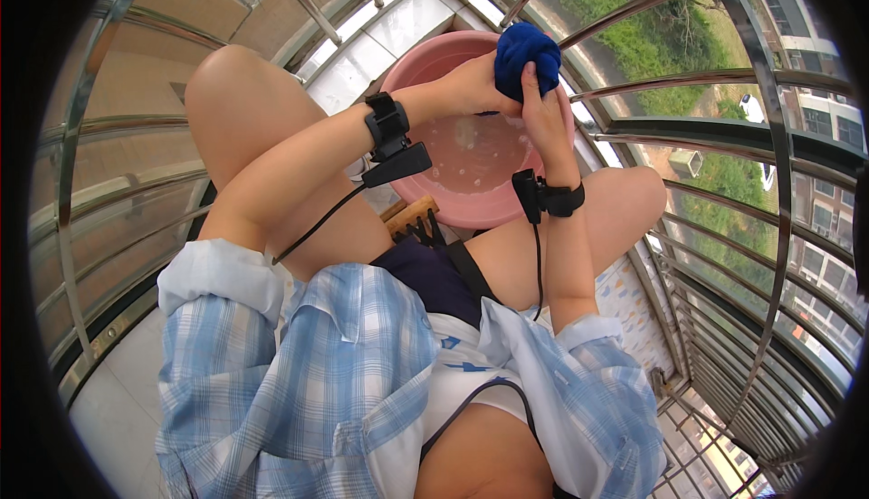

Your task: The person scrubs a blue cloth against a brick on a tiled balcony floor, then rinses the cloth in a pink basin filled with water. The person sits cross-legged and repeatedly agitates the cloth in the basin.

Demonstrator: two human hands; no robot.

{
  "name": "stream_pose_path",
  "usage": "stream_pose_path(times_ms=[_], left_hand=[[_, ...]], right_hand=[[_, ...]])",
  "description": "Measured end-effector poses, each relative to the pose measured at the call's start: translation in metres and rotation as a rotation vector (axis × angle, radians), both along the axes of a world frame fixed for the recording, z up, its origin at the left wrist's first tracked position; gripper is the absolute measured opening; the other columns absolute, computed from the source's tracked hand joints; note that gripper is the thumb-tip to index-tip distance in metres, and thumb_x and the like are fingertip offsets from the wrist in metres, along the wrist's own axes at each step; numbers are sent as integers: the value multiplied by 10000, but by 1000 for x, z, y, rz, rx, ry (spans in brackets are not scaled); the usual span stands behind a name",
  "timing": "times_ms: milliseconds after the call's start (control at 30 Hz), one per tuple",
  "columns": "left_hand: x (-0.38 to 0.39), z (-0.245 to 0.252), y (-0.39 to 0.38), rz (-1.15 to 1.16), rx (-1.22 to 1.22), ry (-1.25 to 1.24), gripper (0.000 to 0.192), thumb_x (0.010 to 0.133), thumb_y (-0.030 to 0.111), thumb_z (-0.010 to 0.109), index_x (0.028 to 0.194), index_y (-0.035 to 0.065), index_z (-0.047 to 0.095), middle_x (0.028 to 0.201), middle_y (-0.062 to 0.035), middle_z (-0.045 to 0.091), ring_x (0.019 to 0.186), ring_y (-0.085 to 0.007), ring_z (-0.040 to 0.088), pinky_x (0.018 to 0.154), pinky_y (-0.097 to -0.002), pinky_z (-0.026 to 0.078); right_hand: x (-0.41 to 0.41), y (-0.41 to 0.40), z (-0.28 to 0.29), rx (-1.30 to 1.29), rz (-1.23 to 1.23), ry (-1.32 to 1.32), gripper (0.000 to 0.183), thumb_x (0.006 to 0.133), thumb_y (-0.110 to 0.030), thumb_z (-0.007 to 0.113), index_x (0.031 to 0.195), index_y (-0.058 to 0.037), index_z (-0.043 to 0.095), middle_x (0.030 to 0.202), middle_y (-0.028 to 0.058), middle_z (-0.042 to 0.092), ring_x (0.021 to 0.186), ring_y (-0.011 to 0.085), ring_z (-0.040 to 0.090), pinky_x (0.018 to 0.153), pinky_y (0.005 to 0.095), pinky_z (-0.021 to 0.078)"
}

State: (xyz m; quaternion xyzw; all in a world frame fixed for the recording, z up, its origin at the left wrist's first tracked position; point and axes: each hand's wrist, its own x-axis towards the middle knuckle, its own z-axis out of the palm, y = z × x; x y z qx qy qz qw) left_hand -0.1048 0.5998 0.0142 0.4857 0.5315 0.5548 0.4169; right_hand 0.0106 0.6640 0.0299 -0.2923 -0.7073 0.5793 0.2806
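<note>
A bunched dark blue cloth is held between my two hands over the far right rim of a pink plastic basin. My left hand grips it from the left and beneath, its fingers mostly hidden by the cloth. My right hand presses on it from the near right, with a finger laid up over its surface. Cloudy water with some bubbles lies in the basin. A small dark blue bit shows at the water just below my left hand; what it belongs to is unclear.
Metal railings curve around both sides, with greenery and buildings beyond. A wooden object with dark laces or cords stands against the basin's near side, between my knees. White tiles cover the floor. Black devices with cables are strapped to both wrists.
</note>
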Motion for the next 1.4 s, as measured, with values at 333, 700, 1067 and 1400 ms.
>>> stream_pose_path(times_ms=[333, 700, 1067, 1400], left_hand=[[-8, 22, -2, 256, -259, 208, 377, 606, 280, 665, 836, -10, 595, 692, -114, 611, 632, -185, 588, 595, -285, 451], [-12, 40, -12, 332, -319, 296, 322, 587, 251, 658, 747, -24, 609, 618, -96, 595, 554, -168, 569, 544, -272, 447], [-20, 42, -7, 323, -469, 278, 410, 579, 302, 660, 782, -51, 621, 655, -143, 619, 609, -213, 615, 582, -287, 476], [-15, 39, -11, 330, -368, 378, 373, 581, 283, 654, 759, -42, 608, 632, -143, 605, 573, -220, 598, 554, -291, 461]], right_hand=[[-1, 10, 8, 145, -102, 238, 598, 704, -243, 713, 1175, -13, 424, 1118, 101, 499, 1009, 196, 496, 876, 317, 376], [5, 19, 12, 637, -221, 165, 90, 741, -107, 652, 787, -35, 624, 739, 57, 609, 728, 169, 560, 773, 286, 410], [5, 23, 9, 296, -343, 199, 117, 782, -117, 632, 806, -4, 614, 780, 36, 581, 725, 105, 532, 695, 224, 423], [4, 20, 1, 174, -163, 290, 126, 790, -95, 623, 872, -2, 603, 775, 40, 589, 721, 95, 539, 682, 210, 431]])
